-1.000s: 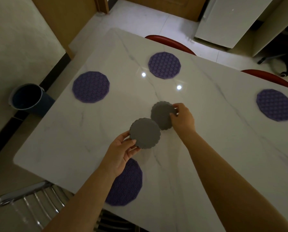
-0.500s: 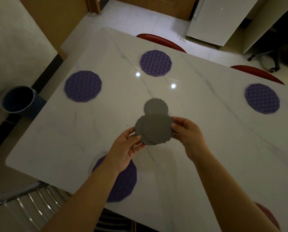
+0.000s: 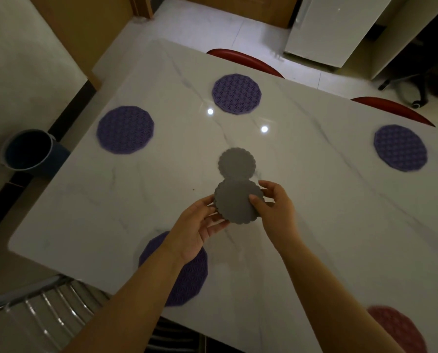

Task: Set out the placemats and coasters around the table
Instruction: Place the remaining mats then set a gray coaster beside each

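Above the middle of the marble tabletop [image 3: 314, 225] I hold a small stack of grey coasters [image 3: 238, 203] between both hands, clear of the surface. My left hand [image 3: 196, 231] supports the stack from below and at its left edge, fingers curled under and closed on it; my right hand [image 3: 276, 208] pinches the right edge, thumb on the top face and fingers behind. How many coasters are in the stack cannot be determined; at least two scalloped rims show at the left side. One further grey coaster [image 3: 237, 163] lies flat on the tabletop just beyond the stack. Four purple placemats are already laid: one at far left [image 3: 125, 129], one at the far edge [image 3: 236, 93], one at right [image 3: 400, 148], and one near me [image 3: 187, 281], partly covered by my left forearm. A reddish mat [image 3: 396, 332] sits at the near right corner. Assessment: the coasters appear thin, light and matt, probably silicone or rubber, so flexible rather than fragile, and likely to cling to one another. Best hold is a rim pinch, thumb on top; to separate one, I would slide the top piece sideways off the stack rather than lift it. Risk is taking two at once. Placemats look largely set; coasters remain to be distributed.
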Available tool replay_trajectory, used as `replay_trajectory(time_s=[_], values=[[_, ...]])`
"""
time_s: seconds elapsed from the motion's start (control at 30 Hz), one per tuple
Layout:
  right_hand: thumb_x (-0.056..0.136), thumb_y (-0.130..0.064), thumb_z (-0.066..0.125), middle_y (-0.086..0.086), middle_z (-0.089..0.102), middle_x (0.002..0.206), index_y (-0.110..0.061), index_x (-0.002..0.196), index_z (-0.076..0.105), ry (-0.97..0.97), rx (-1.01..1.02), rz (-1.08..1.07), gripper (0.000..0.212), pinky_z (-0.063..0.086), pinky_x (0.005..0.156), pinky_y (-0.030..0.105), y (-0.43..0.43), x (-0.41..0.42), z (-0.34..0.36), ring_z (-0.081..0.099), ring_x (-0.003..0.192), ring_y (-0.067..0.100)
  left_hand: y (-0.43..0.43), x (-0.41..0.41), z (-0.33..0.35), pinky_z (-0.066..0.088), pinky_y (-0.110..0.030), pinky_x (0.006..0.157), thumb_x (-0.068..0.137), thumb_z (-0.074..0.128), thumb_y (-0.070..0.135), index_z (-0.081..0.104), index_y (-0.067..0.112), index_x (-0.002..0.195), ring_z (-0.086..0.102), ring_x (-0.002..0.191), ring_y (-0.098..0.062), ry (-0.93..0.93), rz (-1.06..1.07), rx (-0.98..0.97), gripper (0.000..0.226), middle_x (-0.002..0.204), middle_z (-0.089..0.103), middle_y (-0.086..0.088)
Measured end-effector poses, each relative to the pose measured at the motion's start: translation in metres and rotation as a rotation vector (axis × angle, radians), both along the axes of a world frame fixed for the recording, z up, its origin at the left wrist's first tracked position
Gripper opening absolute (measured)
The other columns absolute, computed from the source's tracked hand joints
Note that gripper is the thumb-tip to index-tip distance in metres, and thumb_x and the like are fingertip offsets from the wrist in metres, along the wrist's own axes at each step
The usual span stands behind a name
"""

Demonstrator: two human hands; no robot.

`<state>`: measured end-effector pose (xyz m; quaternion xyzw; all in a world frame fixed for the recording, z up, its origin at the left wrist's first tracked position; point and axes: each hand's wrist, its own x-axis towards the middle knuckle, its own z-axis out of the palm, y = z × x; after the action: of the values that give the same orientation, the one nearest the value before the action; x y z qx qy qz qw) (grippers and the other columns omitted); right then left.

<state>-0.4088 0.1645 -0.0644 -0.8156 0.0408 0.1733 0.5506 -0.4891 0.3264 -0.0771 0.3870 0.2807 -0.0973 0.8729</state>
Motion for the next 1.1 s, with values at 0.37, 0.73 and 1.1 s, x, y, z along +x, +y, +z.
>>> replay_trajectory(time_s=[0.37,0.73,1.1], values=[[0.089,-0.035,0.058,-0.016,0.059,0.092,-0.034,0.107,0.051,-0.001,-0.048,0.094,0.02,0.053,0.056,0.015,0.019,0.018,-0.012,0.064,0.078,0.008,0.007,-0.004,-0.008,0.057,-0.03,0.077,0.076,0.065,0.008,0.05,0.01,0.128,0.068,0.101,-0.027,0.021,0.069,0.063,0.054,0.114,0.069,-0.015],[0.074,-0.033,0.074,0.014,0.044,0.133,-0.01,0.134,0.037,0.006,-0.733,0.392,0.075,0.041,0.099,0.042,0.056,0.121,-0.019,0.04,0.123,0.032,0.035,-0.019,-0.014,0.057,-0.024,0.074,0.086,0.056,0.0,0.054,0.012,0.121,0.07,0.097,-0.019,0.041,0.203,0.054,0.037,0.104,0.075,-0.004],[0.087,-0.017,0.06,-0.007,0.053,0.087,-0.02,0.102,0.048,-0.086,-0.357,0.163,0.02,0.039,0.06,0.019,0.039,0.099,-0.022,0.052,0.077,0.009,0.033,-0.019,-0.013,0.057,-0.024,0.074,0.088,0.053,-0.001,0.055,0.013,0.12,0.069,0.101,-0.02,0.022,0.199,0.04,0.035,0.105,0.074,-0.004]])
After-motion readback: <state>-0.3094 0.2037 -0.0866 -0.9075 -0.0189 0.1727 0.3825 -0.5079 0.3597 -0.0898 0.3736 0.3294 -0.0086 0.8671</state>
